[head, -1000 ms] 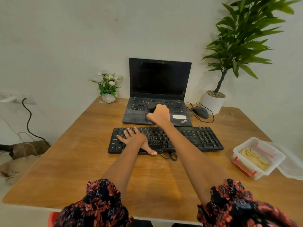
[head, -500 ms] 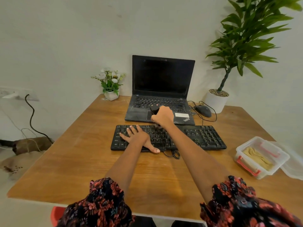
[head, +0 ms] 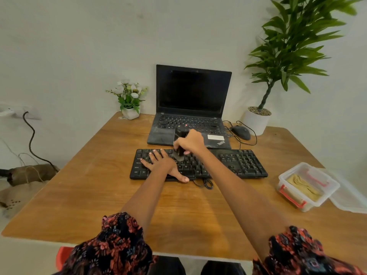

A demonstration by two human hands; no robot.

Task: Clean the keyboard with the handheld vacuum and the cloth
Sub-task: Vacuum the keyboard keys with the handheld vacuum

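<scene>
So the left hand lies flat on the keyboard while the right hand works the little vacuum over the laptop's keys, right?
Not quite. The head view shows the right hand holding the handheld vacuum with its nozzle down on the black keyboard, not the laptop behind it. The left hand does lie flat on the keyboard.

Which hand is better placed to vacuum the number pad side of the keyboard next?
The right hand. It already grips the handheld vacuum over the middle of the keyboard, nearer that side. The left hand lies flat on the opposite end, steadying it.
</scene>
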